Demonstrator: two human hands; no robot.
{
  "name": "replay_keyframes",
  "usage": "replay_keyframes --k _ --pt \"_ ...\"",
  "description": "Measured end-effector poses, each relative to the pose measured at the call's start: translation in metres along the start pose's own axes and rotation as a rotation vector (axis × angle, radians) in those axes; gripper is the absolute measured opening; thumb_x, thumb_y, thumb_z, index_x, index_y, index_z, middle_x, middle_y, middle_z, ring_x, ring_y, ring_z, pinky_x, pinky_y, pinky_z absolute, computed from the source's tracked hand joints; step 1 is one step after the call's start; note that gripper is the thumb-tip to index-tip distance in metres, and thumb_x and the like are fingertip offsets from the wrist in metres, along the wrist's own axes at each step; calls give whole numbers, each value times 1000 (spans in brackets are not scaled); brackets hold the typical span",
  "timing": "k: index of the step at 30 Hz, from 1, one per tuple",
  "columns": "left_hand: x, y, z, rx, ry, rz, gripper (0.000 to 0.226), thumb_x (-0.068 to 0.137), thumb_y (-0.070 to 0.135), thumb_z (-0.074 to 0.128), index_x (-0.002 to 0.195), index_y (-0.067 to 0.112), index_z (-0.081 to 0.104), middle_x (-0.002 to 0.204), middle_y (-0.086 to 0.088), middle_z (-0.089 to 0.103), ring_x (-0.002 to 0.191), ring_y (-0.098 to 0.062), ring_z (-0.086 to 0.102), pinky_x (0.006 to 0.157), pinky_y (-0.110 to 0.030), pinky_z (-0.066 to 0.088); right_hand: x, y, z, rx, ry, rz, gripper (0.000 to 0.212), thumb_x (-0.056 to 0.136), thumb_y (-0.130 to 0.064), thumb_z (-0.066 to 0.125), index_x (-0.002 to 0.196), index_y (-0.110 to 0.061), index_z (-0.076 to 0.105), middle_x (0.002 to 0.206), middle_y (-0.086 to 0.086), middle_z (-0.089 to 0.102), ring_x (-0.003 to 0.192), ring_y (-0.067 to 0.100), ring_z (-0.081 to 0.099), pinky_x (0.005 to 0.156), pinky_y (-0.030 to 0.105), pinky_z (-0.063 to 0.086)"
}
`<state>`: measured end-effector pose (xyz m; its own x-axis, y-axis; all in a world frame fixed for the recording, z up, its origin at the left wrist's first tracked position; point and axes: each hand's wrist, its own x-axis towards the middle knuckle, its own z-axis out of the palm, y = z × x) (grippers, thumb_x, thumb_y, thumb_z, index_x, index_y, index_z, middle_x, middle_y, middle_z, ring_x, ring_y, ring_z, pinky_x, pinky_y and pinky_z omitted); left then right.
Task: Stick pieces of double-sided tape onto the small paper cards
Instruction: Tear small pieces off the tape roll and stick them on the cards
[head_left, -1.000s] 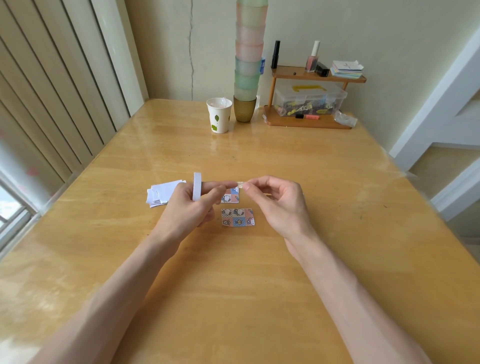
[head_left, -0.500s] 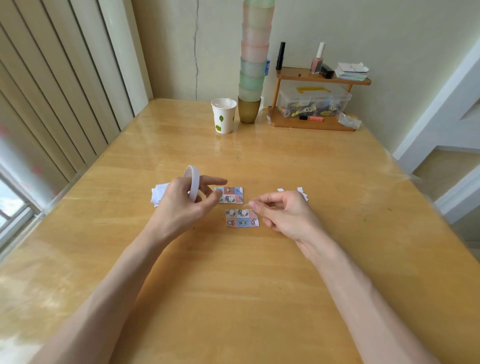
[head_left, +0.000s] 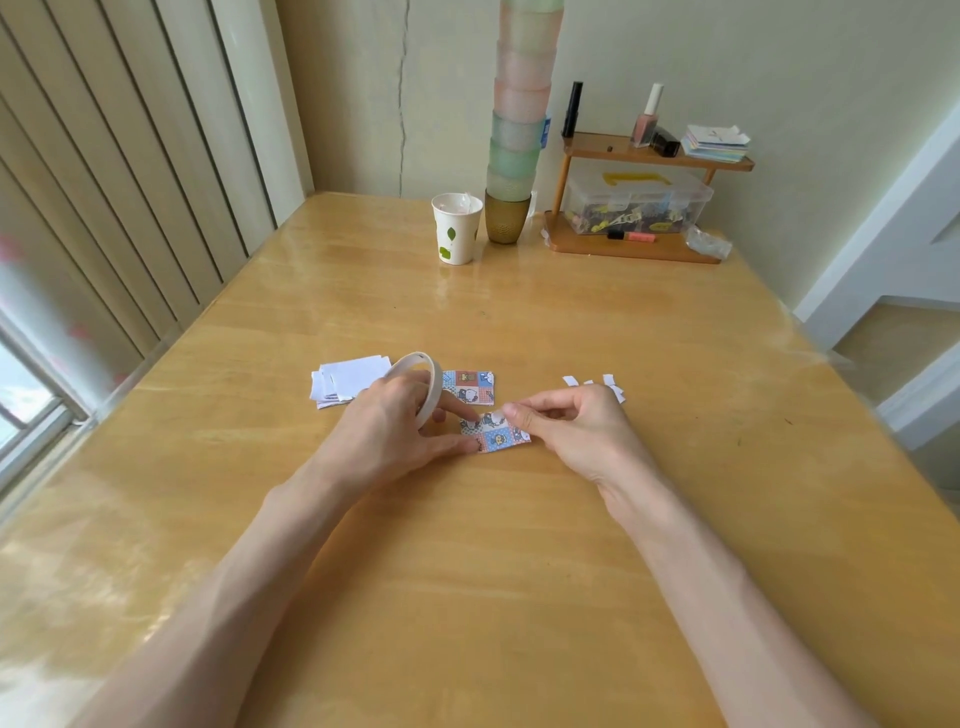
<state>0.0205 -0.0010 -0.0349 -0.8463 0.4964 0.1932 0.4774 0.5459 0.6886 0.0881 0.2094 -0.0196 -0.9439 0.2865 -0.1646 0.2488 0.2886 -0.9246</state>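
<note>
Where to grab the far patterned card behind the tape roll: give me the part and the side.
Take the far card by its right edge, near the far corner, coming from the right. It lies flat on the table, so a fingertip would likely need to lift that corner first. Its left end is behind the tape roll that the left hand holds.

Your wooden table (head_left: 519, 597) holds a near card (head_left: 497, 441), a far card (head_left: 474, 383), a white paper stack (head_left: 347, 378), white scraps (head_left: 613, 387), a paper cup (head_left: 455, 236), stacked cups (head_left: 511, 156) and a small rack (head_left: 631, 248)

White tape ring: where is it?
Head view, centre-left: the left hand holds the white tape ring between white paper slips and a patterned card.
</note>
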Motion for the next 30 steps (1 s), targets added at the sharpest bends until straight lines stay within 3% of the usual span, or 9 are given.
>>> replay_keyframes --k 3,6,10,13,18,30 --pt "0 -3 3 -6 11 -11 29 72 51 90 96 39 78 90 15 61 88 -3 65 81 -34 56 -1 -2 0 6 -21 7 17 88 -42 82 89 -25 81 83 -12 73 62 -10 58 61 9 45" --pt "1 -3 3 -3 12 -20 30 72 52 90 96 38 78 88 13 60 86 -3 65 80 -34 56 -1 -3 1 8 -17 16 20 91 -43 78 94 -23 83 91 -12 78 77 -6 63 68 15 45" --pt "0 -3 3 2 20 -32 31 72 52 90 96 37 78 84 12 62 83 -4 64 78 -30 55 1 -3 4 -8 4 16 19 91 -39 80 94 -20 82 86 -9 75 58 -10 57 58 7 42" --pt "0 -4 3 8 21 -22 31 72 52 89 97 37 78 83 10 63 82 -5 63 76 -29 53 1 -3 4 -10 10 21 17 93 -37 77 97 -20 81 88 -8 77 55 -11 55 56 4 40" --pt "1 -4 4 15 22 -18 31 73 53 89 97 37 77 81 10 63 81 -7 63 75 -29 53 -1 -7 2 -27 -50 83 22 95 -38 75 94 -17 82 50 -21 57 43 -5 48 54 15 32" --pt "0 -4 3 13 19 -3 31 74 51 88 99 36 78 81 13 59 84 -4 61 72 -25 52 2 -9 8 -162 -29 93 18 94 -35 74 91 -20 82 41 -22 49 41 -4 46 58 20 38"
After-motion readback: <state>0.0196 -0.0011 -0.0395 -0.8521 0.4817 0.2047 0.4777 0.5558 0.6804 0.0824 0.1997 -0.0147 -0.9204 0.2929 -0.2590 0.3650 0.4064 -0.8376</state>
